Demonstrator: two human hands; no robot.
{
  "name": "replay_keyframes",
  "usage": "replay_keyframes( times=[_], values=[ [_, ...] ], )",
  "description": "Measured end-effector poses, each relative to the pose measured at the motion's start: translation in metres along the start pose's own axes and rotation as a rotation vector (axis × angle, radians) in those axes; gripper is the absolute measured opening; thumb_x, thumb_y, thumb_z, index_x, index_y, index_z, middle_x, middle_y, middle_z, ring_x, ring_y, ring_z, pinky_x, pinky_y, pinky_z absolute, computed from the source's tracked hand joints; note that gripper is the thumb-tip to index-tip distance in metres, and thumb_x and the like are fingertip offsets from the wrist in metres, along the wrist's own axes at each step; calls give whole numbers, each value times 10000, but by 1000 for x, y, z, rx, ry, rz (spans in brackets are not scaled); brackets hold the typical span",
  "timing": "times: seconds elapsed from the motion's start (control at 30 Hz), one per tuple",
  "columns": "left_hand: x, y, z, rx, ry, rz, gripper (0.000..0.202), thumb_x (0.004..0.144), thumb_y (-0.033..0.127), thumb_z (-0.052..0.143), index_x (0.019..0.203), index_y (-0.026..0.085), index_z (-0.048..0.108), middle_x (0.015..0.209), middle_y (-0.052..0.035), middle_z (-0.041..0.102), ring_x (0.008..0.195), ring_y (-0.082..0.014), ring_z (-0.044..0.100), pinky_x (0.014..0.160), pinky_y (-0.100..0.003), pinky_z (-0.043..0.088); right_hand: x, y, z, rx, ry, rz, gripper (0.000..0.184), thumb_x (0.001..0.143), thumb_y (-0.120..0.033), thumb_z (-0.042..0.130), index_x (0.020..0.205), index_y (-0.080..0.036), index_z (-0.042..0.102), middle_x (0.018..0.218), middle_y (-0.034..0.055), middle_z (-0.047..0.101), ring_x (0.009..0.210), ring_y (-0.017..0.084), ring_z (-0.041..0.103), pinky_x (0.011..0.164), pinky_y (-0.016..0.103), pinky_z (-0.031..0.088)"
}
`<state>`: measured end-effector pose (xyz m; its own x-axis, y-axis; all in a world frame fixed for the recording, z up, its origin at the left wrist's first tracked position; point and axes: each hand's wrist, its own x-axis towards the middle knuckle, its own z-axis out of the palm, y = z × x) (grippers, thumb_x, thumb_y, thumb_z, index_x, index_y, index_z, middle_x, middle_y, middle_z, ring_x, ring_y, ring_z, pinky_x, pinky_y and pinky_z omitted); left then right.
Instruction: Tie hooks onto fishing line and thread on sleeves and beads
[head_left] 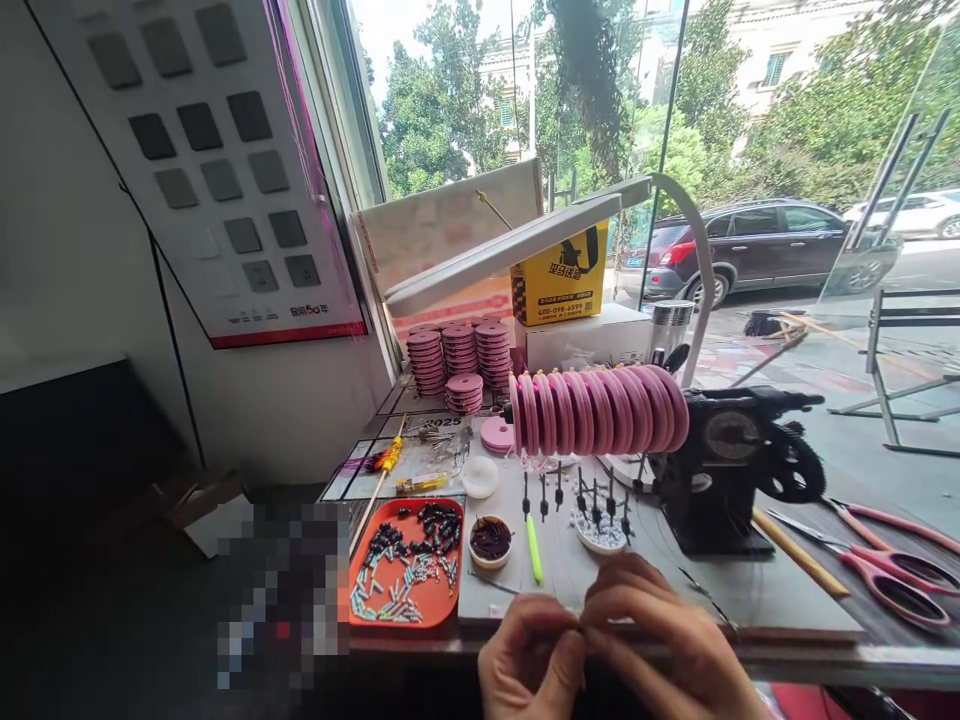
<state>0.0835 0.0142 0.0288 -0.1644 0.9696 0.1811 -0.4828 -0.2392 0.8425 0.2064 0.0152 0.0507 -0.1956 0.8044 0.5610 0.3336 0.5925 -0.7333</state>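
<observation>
At the front edge of the table, my left hand [531, 655] is closed, thumb against bent fingers. My right hand [664, 640] meets it there, its fingertips pinched together. Whatever lies between the fingertips is too small to make out. Just beyond them is a grey board [517, 590] with faint thin lines across it. On it stand a round dish of small white pieces [600, 535], a cup of dark thin pieces [491, 541] and a bright green pen-like stick [534, 550]. Small black pieces [596, 508] hang below a row of pink spools [600, 412].
The spools sit on a black winding machine [727, 470]. An orange tray [407, 617] holds black and metallic small parts. Red-handled scissors [885, 575] and pliers [892, 530] lie right. Stacked pink spools [459, 360] stand behind. A white lamp [517, 250] reaches over the table.
</observation>
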Motion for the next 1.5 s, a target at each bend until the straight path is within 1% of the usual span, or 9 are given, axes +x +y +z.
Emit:
replay_keyframes(
  times=[0.2, 0.43, 0.63, 0.7, 0.8, 0.97, 1.17, 1.33, 1.5],
  values=[
    [1, -4, 0, -42, 33, 1, 258, 587, 399, 830, 585, 175, 702, 637, 32, 573, 422, -7, 461, 430, -111, 352, 2, 1, -8, -169, -108, -36, 126, 874, -174, 520, 784, -225, 591, 737, -7, 615, 772, 150, 576, 680, 230, 466],
    [3, -1, -1, -31, 93, -60, 296, 557, 390, 848, 573, 143, 684, 597, 17, 612, 418, -29, 490, 436, -120, 391, 0, 6, -13, -250, -99, -65, 112, 908, -178, 484, 827, -223, 547, 783, 3, 615, 794, 159, 563, 693, 256, 459],
    [5, 13, -7, -168, -44, -464, 291, 500, 321, 887, 592, 146, 673, 529, -13, 658, 465, -96, 569, 478, -184, 472, 4, 2, -15, -302, -258, -141, 216, 946, -210, 420, 778, -221, 557, 764, 17, 619, 836, 181, 538, 783, 302, 438],
    [5, 13, -9, -208, -104, -518, 279, 513, 309, 885, 594, 148, 671, 476, 2, 631, 436, -80, 557, 471, -165, 446, 7, 0, -15, -320, -292, -152, 291, 959, -255, 399, 717, -219, 558, 728, 24, 620, 821, 186, 531, 773, 302, 435],
    [5, 10, -12, -239, -153, -509, 257, 529, 315, 879, 591, 151, 691, 457, -2, 635, 428, -64, 559, 472, -138, 411, 10, -3, -14, -286, -287, -137, 338, 960, -271, 400, 673, -211, 569, 688, 29, 624, 795, 186, 529, 723, 283, 433],
    [5, 4, -15, -304, -186, -456, 248, 514, 322, 885, 630, 174, 723, 460, 8, 656, 419, -65, 580, 455, -136, 409, 11, -5, -12, -102, -257, -39, 233, 888, -246, 535, 675, -201, 617, 655, 24, 634, 776, 187, 538, 672, 266, 416],
    [7, 0, -16, -383, -219, -449, 339, 511, 292, 890, 790, 225, 710, 416, 60, 623, 385, -85, 588, 431, -165, 437, 14, -8, -13, 60, -341, 104, 248, 867, -283, 560, 673, -178, 673, 673, 32, 644, 726, 165, 571, 657, 254, 410],
    [5, 1, -20, -328, -235, -493, 334, 544, 324, 870, 812, 227, 696, 403, 69, 602, 376, -84, 559, 446, -191, 444, 11, -2, -11, 47, -287, 57, 289, 893, -325, 516, 669, -185, 635, 679, 29, 615, 754, 176, 547, 669, 271, 396],
    [4, 11, -25, -141, -294, -574, 379, 562, 439, 836, 798, 162, 732, 582, 4, 644, 499, -74, 561, 524, -190, 409, 13, -4, -14, 11, -309, 33, 349, 933, -373, 439, 673, -184, 574, 697, 39, 589, 764, 184, 526, 656, 282, 397]
  ],
)
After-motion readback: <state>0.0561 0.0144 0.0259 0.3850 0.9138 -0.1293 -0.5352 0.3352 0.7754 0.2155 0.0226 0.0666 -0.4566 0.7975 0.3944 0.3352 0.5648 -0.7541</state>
